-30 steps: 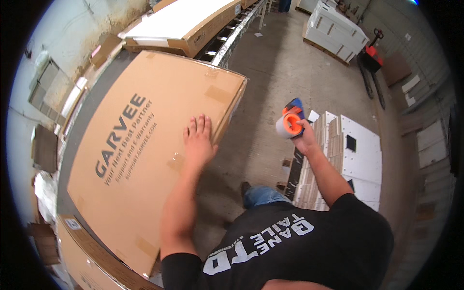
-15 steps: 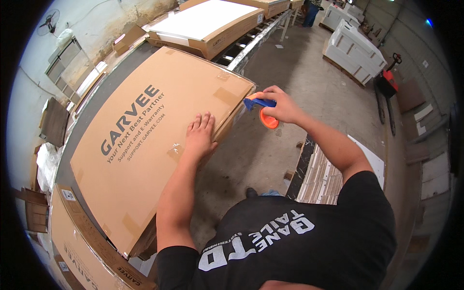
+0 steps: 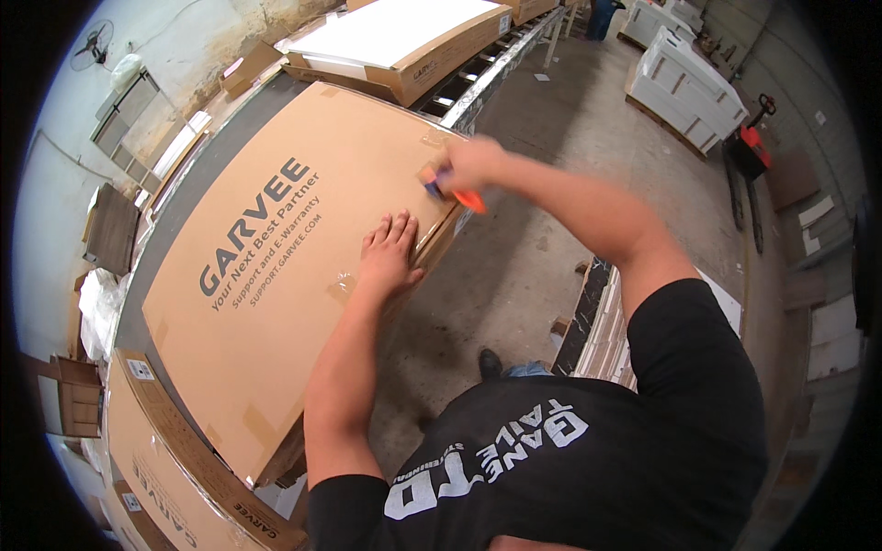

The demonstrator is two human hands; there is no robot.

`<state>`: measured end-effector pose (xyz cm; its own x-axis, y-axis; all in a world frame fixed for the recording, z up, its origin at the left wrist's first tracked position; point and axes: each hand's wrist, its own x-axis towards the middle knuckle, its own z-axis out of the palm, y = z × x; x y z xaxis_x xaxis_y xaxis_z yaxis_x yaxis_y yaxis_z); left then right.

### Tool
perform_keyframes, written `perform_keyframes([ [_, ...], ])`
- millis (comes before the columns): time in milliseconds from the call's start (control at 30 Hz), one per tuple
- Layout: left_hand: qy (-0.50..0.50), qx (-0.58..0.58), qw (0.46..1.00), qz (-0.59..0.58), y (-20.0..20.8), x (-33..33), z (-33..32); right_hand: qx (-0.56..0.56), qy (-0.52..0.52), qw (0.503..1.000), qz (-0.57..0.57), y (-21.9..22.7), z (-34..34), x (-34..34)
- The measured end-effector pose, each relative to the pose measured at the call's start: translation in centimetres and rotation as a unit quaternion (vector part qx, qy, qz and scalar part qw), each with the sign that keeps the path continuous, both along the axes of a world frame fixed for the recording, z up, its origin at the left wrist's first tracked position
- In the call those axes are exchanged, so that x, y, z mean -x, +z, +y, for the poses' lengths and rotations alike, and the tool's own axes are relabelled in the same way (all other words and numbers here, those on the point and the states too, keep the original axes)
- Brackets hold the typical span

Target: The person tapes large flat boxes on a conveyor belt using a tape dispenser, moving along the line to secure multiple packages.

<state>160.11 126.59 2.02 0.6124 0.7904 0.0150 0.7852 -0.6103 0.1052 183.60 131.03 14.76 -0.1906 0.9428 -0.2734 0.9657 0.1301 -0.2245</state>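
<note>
A large flat brown cardboard carton (image 3: 285,358) with dark print lies on a grey-topped conveyor. My left hand (image 3: 390,257) rests on top of it near the right edge, fingers stretched out and palm down. Farther along that edge my right hand (image 3: 476,163), blurred by motion, is closed around a blue and orange tape dispenser (image 3: 469,200). The dispenser's blue end is at the carton's top surface, and its orange part hangs over the edge. Most of its handle is hidden by my fingers. Strips of clear tape show along the carton's rim.
Beyond it on the roller conveyor (image 3: 473,96) sits an open carton (image 3: 432,69) with a white panel. Another brown carton (image 3: 147,450) is at the lower left. Stacked boards (image 3: 606,335) stand to my right. Farther off are white foam-packed goods (image 3: 684,92) and a red pallet jack (image 3: 753,151).
My right hand has moved left with the tape dispenser, from beside the carton's edge to over its top. My left hand stays flat on the carton. The view has shifted slightly.
</note>
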Motion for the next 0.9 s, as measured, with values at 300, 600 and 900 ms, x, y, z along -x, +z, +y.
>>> perform_keyframes([
  [300,-0.014,-0.013,1.0,-0.019,-0.3,-0.2,-0.6,-0.058,0.014,0.998,0.034,-7.4,-6.8,-4.5],
  [600,0.051,-0.036,0.997,-0.035,-0.9,1.0,-2.4,-0.013,0.073,0.993,-0.09,-13.2,-11.3,-0.6],
  [900,0.231,-0.002,0.971,0.062,1.9,14.1,-14.5,-0.019,0.135,0.986,0.1,0.3,-15.1,6.4],
])
